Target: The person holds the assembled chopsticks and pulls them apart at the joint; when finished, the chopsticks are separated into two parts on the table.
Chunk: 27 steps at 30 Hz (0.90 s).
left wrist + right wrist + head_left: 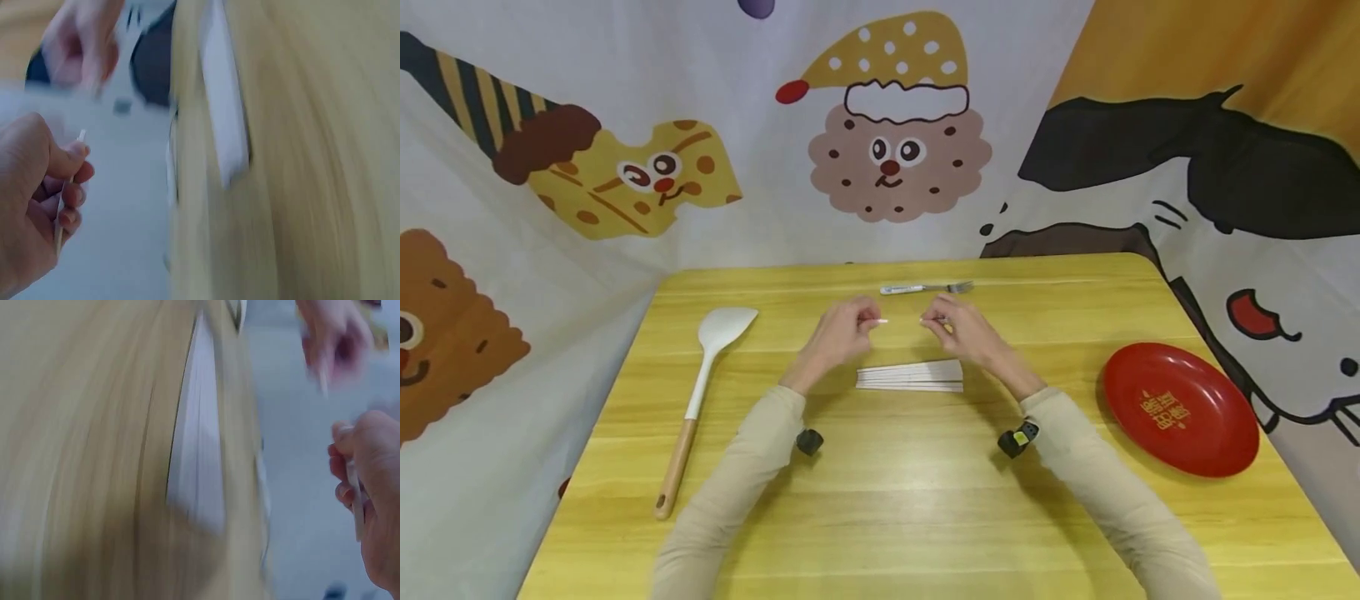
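My left hand (841, 335) is raised above the table, its thumb and fingers gripping a thin pale strip (60, 219) whose white end pokes out past the thumb. Facing it across a small gap, my right hand (967, 335) pinches another slim pale strip (357, 500), which runs down along the palm. Whether these are paper or wood I cannot tell. Below and between the hands, a stack of long white strips (910, 377), or one pleated white sheet, lies flat on the table. Neither hand touches it.
Beyond the hands lies a fork (904, 289) with a white handle. A white spatula (702, 379) with a wooden handle rests at the left. On the right sits a red oval plate (1213, 408) with gold characters. A printed cloth (760, 225) hangs behind the table.
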{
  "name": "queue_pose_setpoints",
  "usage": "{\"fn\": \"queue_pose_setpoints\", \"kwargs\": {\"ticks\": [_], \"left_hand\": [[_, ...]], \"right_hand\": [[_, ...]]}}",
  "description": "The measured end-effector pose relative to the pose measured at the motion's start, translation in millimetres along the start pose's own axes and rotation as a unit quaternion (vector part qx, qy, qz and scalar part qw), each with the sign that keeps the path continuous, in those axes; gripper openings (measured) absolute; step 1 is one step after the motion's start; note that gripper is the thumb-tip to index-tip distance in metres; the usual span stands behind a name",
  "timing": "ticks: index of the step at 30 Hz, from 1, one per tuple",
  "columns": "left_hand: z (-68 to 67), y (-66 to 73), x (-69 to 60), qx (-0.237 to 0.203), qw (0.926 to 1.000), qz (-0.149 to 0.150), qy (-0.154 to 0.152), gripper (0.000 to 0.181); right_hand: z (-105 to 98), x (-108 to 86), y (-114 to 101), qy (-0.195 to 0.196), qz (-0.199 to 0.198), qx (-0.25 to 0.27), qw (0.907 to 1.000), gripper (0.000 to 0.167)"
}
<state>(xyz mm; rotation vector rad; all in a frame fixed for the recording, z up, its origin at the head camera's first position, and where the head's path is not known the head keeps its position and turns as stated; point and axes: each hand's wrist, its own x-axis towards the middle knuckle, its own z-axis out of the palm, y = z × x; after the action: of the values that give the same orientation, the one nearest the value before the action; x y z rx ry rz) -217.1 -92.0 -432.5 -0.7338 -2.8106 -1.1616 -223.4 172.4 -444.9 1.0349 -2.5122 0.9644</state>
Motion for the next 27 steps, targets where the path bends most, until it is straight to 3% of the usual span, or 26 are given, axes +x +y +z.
{"fn": "queue_pose_setpoints", "kwargs": {"ticks": [4,7,11,15,27], "left_hand": [[-29.8,-24.7,-13.0,-0.015,0.9971,-0.056,0.049,0.011],[-40.5,-30.1,-13.9,-0.003,0.9978,-0.030,0.060,0.009],[-39.0,-26.7,-9.3,0.012,0.9992,0.009,0.038,0.010],[-33.1,-23.0,-6.7,0.012,0.9997,0.005,0.022,0.014],[-23.7,-15.9,2.1,0.016,0.9995,0.019,0.018,0.013]], "right_hand": [[-15.4,-15.3,18.3,0.058,0.033,-0.032,0.9973,0.004],[-21.4,-18.5,24.2,0.049,0.029,-0.036,0.9977,0.004],[-22.3,-16.2,24.8,0.022,0.026,-0.030,0.9990,0.010],[-21.0,-14.2,23.9,0.021,0.025,-0.022,0.9992,0.014],[-19.7,-6.1,23.9,0.039,0.001,-0.020,0.9990,0.011]]}}
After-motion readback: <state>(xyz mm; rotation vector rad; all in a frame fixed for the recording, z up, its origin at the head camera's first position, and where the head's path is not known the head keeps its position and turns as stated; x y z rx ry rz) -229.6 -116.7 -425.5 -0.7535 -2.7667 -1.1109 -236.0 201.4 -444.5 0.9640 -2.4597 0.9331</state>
